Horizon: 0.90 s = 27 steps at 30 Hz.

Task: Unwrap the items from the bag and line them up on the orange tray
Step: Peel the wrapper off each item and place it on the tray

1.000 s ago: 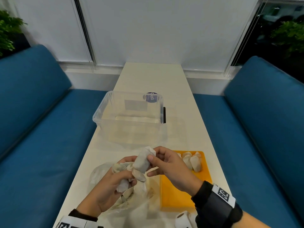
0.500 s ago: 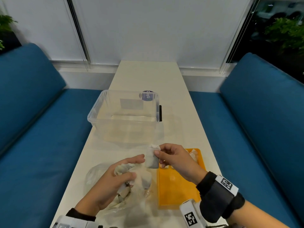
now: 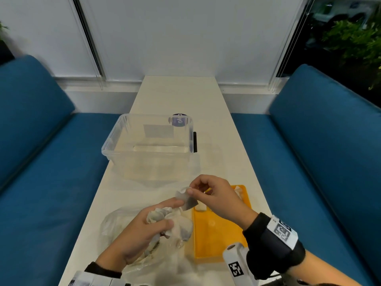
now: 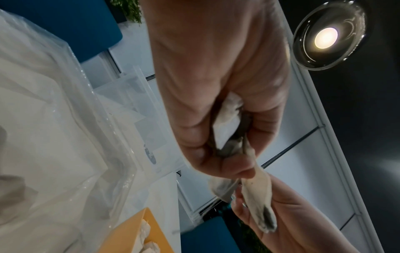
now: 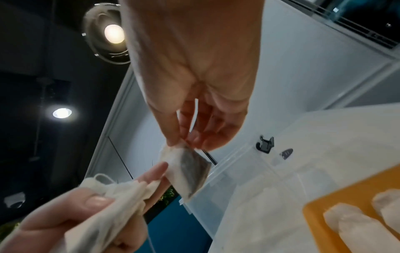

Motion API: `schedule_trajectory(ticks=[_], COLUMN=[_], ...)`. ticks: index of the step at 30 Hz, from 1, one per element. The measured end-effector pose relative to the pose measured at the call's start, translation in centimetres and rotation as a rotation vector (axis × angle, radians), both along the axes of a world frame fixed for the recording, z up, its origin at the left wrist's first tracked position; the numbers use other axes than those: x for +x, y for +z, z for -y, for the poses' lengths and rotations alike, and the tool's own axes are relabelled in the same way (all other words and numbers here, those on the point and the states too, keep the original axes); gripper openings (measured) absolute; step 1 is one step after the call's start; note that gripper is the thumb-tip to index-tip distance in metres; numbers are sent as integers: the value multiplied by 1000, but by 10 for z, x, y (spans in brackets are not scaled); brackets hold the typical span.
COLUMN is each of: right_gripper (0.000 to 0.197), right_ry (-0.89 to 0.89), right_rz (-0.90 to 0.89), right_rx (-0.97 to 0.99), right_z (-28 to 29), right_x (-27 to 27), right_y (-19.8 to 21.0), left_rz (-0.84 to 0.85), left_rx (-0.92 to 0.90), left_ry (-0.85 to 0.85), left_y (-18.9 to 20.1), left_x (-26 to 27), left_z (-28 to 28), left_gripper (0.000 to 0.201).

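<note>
Since a second ago the right hand point(image 3: 214, 200) has drawn the tea bag point(image 3: 186, 200) out toward the orange tray point(image 3: 218, 234), away from the bundle; its thumb and forefinger pinch the bag's top corner above the tray's left edge; the left hand point(image 3: 140, 234) is curled round a crumpled wad of wrapping point(image 3: 159, 215) over the clear plastic bag point(image 3: 115, 226) near the desk's point(image 3: 177, 96) front edge; unwrapped items point(image 5: 357, 224) lie at the tray's far end; a clear bin point(image 3: 148, 145) stands mid-desk.
</note>
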State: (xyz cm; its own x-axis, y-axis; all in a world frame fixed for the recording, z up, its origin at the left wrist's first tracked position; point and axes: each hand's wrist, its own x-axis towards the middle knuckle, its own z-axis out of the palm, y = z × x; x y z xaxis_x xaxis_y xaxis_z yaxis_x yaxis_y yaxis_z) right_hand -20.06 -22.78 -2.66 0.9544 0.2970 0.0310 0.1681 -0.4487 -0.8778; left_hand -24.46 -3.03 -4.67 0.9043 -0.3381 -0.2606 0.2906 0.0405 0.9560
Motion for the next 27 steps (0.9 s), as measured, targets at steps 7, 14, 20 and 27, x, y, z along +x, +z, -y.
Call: schedule_trajectory(ticks=[7,14,20,27], right_gripper=[4,1,10,23], right_ry=[125,-256,-140,-151], right_rz=[-187,-302,-638,-641], right_rx=[49,43,-89,-246], right_z=[-1,30,41,32], right_x=[4,36,47,61], right_y=[-16,-61,-102,-119], left_rz=[-35,-43,-78,-113], left_rx=[1,16,48,39], left_ry=[15,137,196,204], left_y=[-2,-10,-16,-18], left_x=[-1,-3,-14,-23], left_z=[-6,-23,-44,-48], left_gripper=[51,52,39,41])
